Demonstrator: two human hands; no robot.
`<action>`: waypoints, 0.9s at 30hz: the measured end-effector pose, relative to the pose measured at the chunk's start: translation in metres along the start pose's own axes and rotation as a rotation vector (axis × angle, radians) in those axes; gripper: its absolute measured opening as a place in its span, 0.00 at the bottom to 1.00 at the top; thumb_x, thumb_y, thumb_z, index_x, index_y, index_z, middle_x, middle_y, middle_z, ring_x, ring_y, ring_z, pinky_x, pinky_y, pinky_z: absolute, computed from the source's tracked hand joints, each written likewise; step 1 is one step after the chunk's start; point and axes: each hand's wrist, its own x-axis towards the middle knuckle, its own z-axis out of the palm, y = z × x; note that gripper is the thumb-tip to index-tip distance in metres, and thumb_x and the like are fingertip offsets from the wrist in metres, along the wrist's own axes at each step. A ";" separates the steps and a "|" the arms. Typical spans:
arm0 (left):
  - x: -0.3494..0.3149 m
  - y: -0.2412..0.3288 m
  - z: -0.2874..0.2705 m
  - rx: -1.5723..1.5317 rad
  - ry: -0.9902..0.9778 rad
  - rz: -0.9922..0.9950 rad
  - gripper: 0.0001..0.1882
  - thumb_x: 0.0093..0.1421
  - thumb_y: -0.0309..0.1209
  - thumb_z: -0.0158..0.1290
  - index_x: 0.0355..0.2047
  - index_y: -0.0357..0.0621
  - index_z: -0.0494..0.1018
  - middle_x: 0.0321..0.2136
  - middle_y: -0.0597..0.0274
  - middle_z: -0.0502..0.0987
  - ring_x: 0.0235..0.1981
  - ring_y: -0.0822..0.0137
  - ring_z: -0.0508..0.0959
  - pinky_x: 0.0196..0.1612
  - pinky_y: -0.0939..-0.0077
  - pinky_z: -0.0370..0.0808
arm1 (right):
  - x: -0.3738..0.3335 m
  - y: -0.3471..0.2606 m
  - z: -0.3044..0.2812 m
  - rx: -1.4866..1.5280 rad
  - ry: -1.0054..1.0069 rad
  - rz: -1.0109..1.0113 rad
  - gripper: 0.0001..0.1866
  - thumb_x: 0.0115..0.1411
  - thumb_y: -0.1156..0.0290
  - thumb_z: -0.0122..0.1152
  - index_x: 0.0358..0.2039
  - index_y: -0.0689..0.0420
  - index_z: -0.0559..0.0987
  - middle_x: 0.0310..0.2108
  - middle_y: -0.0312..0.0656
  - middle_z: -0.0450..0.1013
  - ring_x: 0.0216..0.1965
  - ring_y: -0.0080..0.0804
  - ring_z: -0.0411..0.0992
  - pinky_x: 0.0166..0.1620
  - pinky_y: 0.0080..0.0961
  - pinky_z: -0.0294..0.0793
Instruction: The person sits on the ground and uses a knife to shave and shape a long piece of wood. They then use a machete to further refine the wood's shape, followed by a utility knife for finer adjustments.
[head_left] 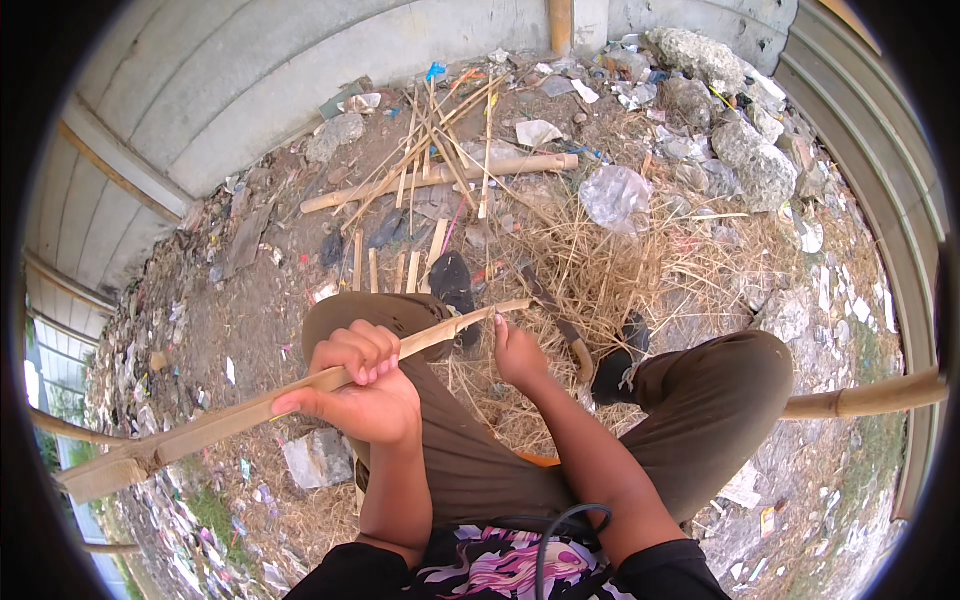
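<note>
Bamboo strip (pixel 230 420): pale, flat, split lengthwise, ridged at the nodes, slanting across the person's lap. Left hand (pixel 378 392): fingers wrapped around the strip, thumb laid along it. Right hand (pixel 522 355): fingers curled in beside the strip's narrow far end; whether they grip anything cannot be told, the palm side being hidden. A dark-bladed tool (pixel 548 297) with a curved wooden handle lies just beyond on straw, its outline partly lost among the stalks. Ground: brown earth, dry matted straw (pixel 650 262), scattered litter, rough rubble (pixel 745 155). Ahead, thin strips cross over a round bamboo pole (pixel 535 166); grey panelled wall (pixel 300 70) behind, bent by the lens.
</note>
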 end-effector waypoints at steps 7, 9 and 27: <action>0.014 -0.001 -0.010 0.068 0.167 0.012 0.40 0.61 0.75 0.29 0.15 0.51 0.55 0.13 0.71 0.53 0.17 0.74 0.55 0.22 0.79 0.53 | 0.006 -0.010 0.010 -0.069 -0.012 0.020 0.36 0.73 0.44 0.28 0.39 0.62 0.79 0.34 0.63 0.77 0.39 0.63 0.76 0.46 0.54 0.73; 0.017 0.000 -0.014 0.059 0.168 0.010 0.40 0.62 0.74 0.27 0.15 0.50 0.55 0.13 0.71 0.53 0.17 0.74 0.54 0.21 0.80 0.53 | 0.005 -0.012 0.009 -0.032 0.006 0.022 0.36 0.73 0.44 0.29 0.38 0.62 0.80 0.33 0.63 0.77 0.39 0.63 0.76 0.45 0.54 0.73; 0.014 0.007 -0.015 0.028 0.019 0.010 0.41 0.62 0.74 0.27 0.14 0.49 0.55 0.12 0.70 0.53 0.15 0.74 0.53 0.18 0.79 0.52 | -0.018 -0.016 0.000 -0.004 -0.023 -0.073 0.32 0.73 0.47 0.32 0.36 0.63 0.76 0.30 0.61 0.76 0.35 0.64 0.75 0.44 0.55 0.73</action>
